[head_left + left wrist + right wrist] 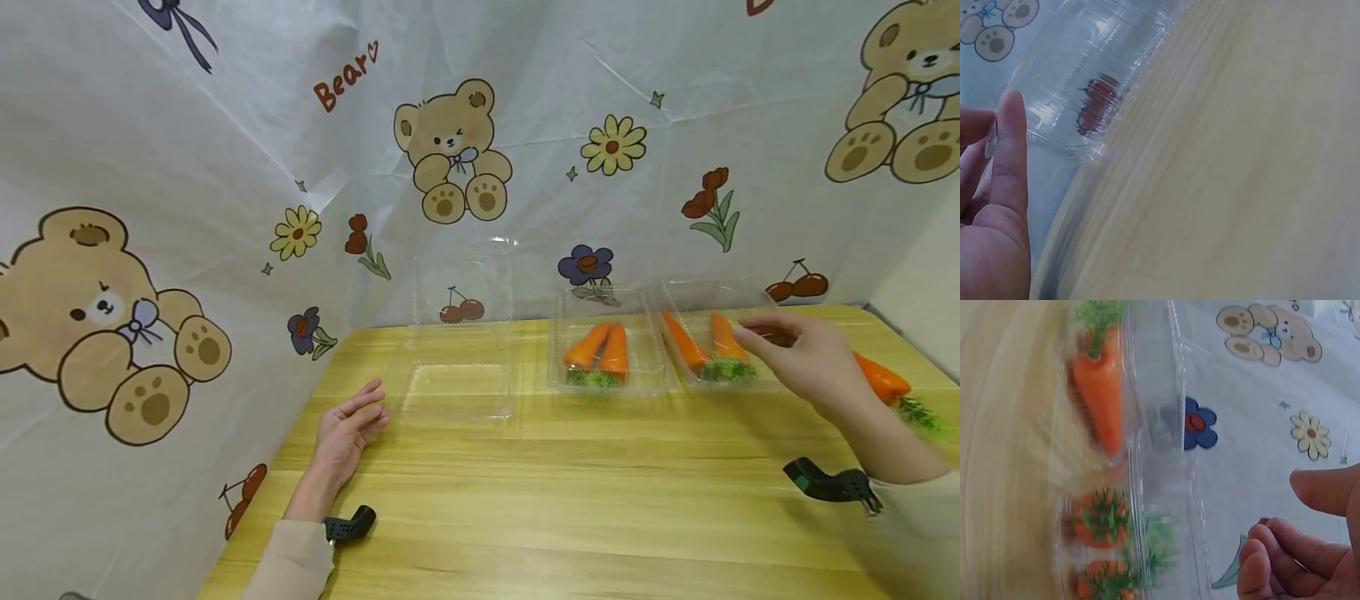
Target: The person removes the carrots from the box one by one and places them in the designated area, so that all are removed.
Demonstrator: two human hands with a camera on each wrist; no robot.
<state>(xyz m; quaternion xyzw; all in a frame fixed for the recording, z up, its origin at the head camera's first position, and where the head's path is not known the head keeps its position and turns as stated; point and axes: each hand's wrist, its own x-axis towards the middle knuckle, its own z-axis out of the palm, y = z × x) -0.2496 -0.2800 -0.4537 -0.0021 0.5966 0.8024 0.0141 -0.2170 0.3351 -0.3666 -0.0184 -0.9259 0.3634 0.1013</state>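
At the left stands a clear plastic box (457, 392) with its lid raised and nothing inside. My left hand (348, 437) is at its left edge; in the left wrist view, a finger and thumb pinch the clear rim (991, 142). My right hand (802, 354) hovers by the right-hand clear box (772, 379), which holds two toy carrots (726, 337) with green tops. In the right wrist view, its thumb and fingers stand apart around nothing. Between these boxes, a third clear box (558, 379) contains two more carrots (613, 354).
Another orange carrot (881, 379) with a green top lies on the wooden table (540, 508), partly behind my right forearm. A sheet printed with bears (540, 208) hangs right behind the boxes and along the left side. Black wrist mounts show on both arms.
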